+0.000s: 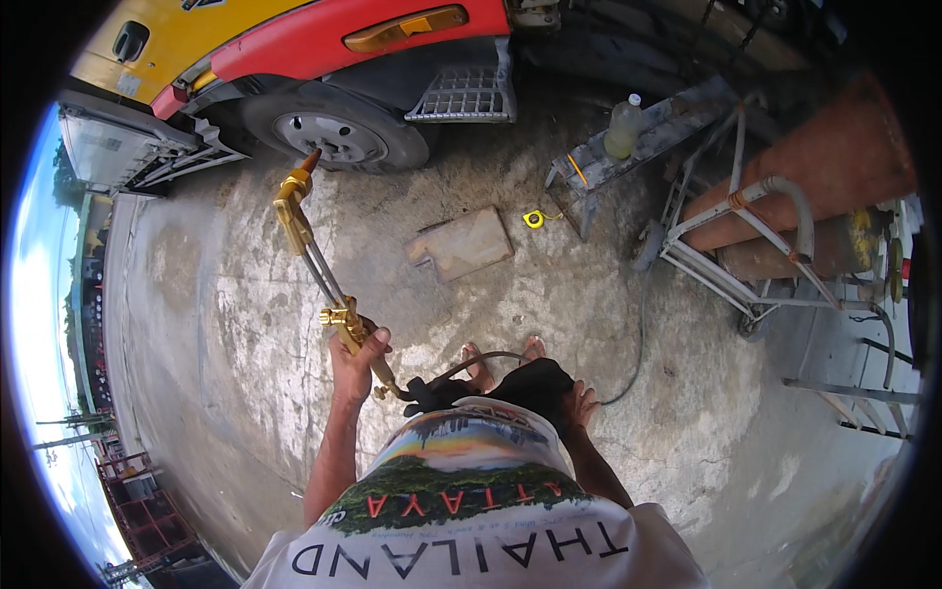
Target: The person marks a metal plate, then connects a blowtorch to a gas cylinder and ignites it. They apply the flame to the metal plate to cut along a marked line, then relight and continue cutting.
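The left hand (361,361) is wrapping its grip around the brass torch (343,317) above the floor (549,294), tip pointing away, presumably sparing the fingers. The right hand (582,402) is hanging beside dark cloth (542,381), its grip loose and seemingly empty. A bottle (623,130) is standing mid-counter, near the front edge of the counter (677,118). Weathered, stained concrete is stretching between a truck (373,44) and rusty cylinders (810,162).

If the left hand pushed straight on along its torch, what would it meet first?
Most likely the truck's wheel, with the brass torch in the left hand arriving tip first. The tip overlaps the wheel in view; the depth between them is unclear.
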The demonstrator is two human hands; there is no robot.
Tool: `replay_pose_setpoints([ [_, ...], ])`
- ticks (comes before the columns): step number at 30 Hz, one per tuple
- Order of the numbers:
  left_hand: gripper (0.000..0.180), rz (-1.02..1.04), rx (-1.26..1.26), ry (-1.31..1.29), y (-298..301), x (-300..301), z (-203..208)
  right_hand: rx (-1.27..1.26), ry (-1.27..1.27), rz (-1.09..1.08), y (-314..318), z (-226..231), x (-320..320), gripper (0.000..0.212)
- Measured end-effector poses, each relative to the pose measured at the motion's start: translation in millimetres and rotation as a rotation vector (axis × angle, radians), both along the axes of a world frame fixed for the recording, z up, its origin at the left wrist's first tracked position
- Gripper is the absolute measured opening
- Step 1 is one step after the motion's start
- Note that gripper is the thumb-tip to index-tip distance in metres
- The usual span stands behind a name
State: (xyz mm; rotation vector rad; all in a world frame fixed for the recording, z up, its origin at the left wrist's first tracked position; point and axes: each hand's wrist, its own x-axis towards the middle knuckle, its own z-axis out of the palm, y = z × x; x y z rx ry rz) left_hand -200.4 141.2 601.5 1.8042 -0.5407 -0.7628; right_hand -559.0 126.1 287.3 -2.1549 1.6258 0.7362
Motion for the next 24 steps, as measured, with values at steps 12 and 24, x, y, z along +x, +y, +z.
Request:
replay_pose_setpoints([
  [12, 0.029, -0.021, -0.018, 0.038, -4, 2, -1, 0.709, -0.012, -0.078, -9, -48, -10, 0.053],
  [24, 0.027, -0.029, 0.007, 0.012, -2, 1, 3, 0.614, -0.5, -0.155, 23, -84, -30, 0.072],
])
